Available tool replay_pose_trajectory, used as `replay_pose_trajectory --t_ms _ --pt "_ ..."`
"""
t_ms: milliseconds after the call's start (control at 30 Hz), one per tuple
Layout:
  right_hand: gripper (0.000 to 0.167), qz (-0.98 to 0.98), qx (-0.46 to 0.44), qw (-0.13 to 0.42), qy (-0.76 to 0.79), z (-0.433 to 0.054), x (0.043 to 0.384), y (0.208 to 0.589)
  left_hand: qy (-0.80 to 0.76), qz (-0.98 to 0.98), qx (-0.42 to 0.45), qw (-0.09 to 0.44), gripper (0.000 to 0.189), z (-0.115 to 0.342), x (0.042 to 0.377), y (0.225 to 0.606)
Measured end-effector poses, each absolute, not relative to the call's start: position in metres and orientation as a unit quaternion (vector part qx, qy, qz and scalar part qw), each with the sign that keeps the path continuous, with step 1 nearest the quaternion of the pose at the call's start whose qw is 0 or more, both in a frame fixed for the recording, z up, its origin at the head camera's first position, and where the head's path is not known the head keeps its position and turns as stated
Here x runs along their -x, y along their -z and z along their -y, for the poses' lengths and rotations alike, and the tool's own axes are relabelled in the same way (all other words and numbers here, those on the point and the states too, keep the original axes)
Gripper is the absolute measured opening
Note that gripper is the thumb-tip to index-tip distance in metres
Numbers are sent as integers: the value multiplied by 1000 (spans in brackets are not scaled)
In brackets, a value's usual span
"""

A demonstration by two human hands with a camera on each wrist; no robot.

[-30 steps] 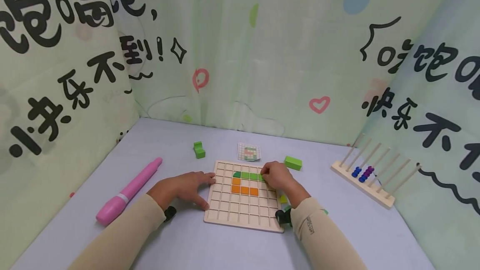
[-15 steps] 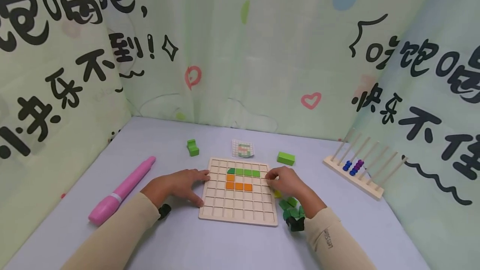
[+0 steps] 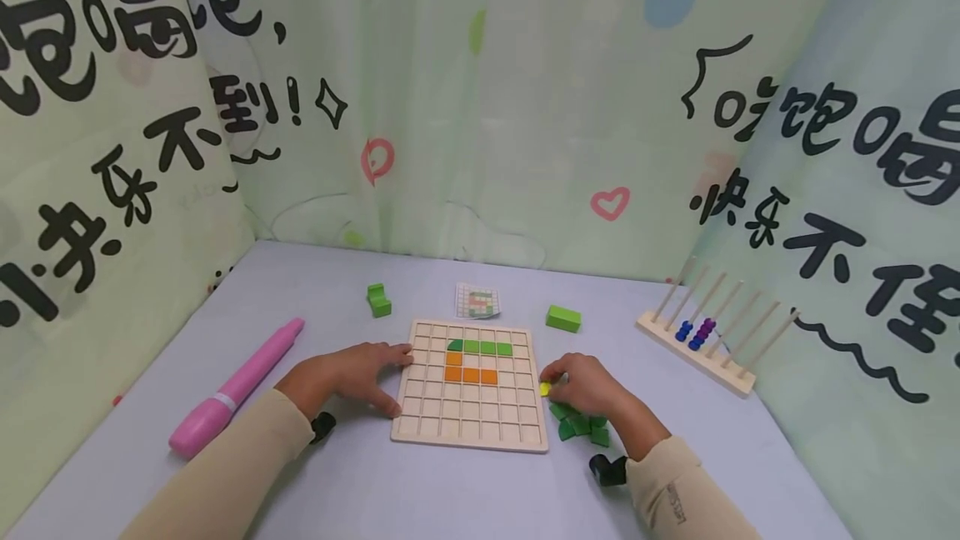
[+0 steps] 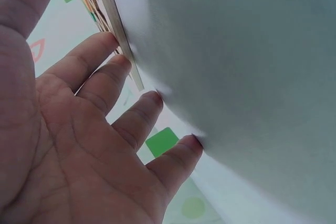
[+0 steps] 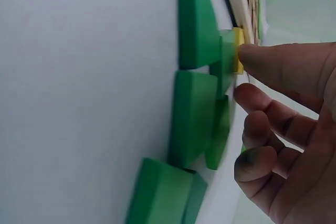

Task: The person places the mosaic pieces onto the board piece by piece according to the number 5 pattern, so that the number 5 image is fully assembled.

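In the head view, a wooden grid board [image 3: 468,419] lies on the table, with a row of green tiles [image 3: 487,348] and an L of orange tiles [image 3: 471,375] in its cells. My left hand [image 3: 347,377] rests at the board's left edge, fingers spread; the left wrist view shows fingertips against the board's edge [image 4: 116,19]. My right hand [image 3: 588,382] is just beyond the right edge, over a yellow tile [image 3: 545,389]. From the right wrist, the thumb appears against the yellow tile [image 5: 239,51], while the index finger stands apart from it. Loose dark green tiles [image 3: 576,423] lie below this hand.
A pattern card [image 3: 477,302] lies behind the board, between two light green blocks, one at left [image 3: 378,301] and one at right [image 3: 563,318]. A pink baton-shaped object [image 3: 240,390] is on the left. At far right stands a peg rack [image 3: 693,352] with blue and purple beads.
My right hand has left the end of the green row and moved right and nearer to the yellow tile. My left hand stays at the board's edge. The head view has shifted slightly.
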State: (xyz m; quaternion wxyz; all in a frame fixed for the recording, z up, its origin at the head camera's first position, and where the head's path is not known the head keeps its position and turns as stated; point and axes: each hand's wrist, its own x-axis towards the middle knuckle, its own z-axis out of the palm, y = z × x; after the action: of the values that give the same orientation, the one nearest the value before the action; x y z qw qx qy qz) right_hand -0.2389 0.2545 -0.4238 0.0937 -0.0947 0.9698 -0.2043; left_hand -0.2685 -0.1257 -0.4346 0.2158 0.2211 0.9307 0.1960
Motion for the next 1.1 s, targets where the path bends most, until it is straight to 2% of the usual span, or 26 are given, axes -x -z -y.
replay_pose_trajectory --t_ms 133,367,733,900,1000,1100 --pt "23 -974 79 84 194 -253 236 428 -197 -931 -217 217 91 126 267 435" --pt "10 -977 52 76 191 -251 237 431 -204 -929 -221 215 91 126 267 433" --pt "19 -976 29 56 209 -254 232 430 -203 -929 -226 213 91 126 267 434" --pt "14 -973 33 47 223 -260 227 428 -202 -929 -223 214 92 126 267 434" --pt "6 -971 39 54 229 -263 226 426 -201 -930 -221 213 92 126 266 434" --pt "6 -969 38 64 234 -263 227 424 -201 -930 -222 213 91 126 265 433"
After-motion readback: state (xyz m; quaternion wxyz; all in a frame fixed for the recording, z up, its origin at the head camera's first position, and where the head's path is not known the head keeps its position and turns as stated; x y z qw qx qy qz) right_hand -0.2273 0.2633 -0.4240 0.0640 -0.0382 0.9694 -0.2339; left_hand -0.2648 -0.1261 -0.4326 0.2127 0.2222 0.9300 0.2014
